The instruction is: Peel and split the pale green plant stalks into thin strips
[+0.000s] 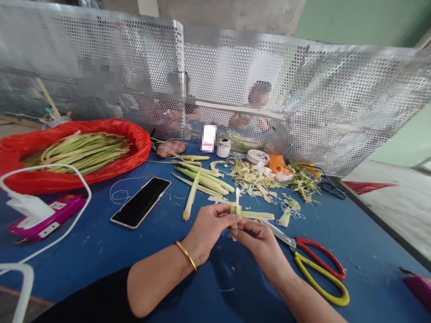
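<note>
Pale green leaf strips (236, 207), crossed or folded over one another, are pinched between my two hands above the blue table. My left hand (210, 229), with a gold bangle at the wrist, grips them from the left with thumb and fingers. From the right, the closed fingers of my right hand (259, 240) hold the lower part. One strip stands up and another points right. Scissors (318, 264) with one red and one yellow handle lie beside my right hand, their blade tips partly hidden. Long green leaf stalks (202, 179) lie just beyond my hands.
A red plastic bag (134, 163) of long leaves sits at left. Near it are a black-screened phone (141, 204) and a purple power strip (50, 217). Leaf scraps (252, 175), a tape roll (258, 157) and a white container (223, 148) stand before a perforated metal screen (229, 67); people sit behind it.
</note>
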{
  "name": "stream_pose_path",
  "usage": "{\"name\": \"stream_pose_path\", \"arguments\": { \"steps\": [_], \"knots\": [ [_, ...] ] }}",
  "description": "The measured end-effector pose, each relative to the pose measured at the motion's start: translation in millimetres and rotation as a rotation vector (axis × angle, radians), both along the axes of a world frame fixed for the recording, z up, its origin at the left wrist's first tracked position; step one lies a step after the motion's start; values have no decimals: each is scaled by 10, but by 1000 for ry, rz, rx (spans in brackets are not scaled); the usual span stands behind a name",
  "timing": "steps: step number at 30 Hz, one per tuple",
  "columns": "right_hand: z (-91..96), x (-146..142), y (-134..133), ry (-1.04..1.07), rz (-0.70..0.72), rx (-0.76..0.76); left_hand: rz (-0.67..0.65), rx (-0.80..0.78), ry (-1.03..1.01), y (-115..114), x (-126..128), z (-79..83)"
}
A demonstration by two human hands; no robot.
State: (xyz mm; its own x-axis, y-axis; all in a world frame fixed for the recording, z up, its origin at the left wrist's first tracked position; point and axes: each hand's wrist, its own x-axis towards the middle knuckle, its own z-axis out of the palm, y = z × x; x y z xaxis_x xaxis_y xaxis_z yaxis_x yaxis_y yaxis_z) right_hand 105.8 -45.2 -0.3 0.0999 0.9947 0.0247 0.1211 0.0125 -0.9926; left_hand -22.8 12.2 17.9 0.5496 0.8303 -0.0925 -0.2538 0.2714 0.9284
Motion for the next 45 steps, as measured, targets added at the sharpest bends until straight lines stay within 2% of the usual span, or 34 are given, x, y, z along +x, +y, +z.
{"name": "stream_pose_path", "arguments": {
  "steps": [4, 10, 19, 22, 25, 27, 28, 31, 36, 41, 45],
  "knots": [
    [75, -16, -38, 69, 24, -22, 16, -28, -8, 11, -4, 7],
    [128, -47, -55, 77, 122, -44, 207, -138, 0, 32, -2, 19],
    [175, -32, -70, -11, 251, -35, 194, -127, 55, 57, 3, -16],
    [134, 7, -49, -117, 147, -7, 177, -121, 27, 68, -13, 19],
    [115, 77, -11, -46, -138, 61, 129, -103, 50, 61, -31, 59],
    [120, 116, 6, 6, -267, 104, 92, -93, 82, 46, -35, 71],
    [123, 127, 8, -10, -274, 119, 76, -89, 93, 36, -34, 70],
    [120, 119, -7, -156, -179, 138, 57, -91, 121, 17, -22, 39],
    [136, 88, -62, -331, -157, 144, 129, -57, 145, 41, 4, -27],
    [201, 142, -79, -311, -167, 96, 187, -32, 138, 92, 2, -32],
    [177, 195, -8, -265, -103, 42, 138, -100, 154, 112, -11, -11]
  ]
}}
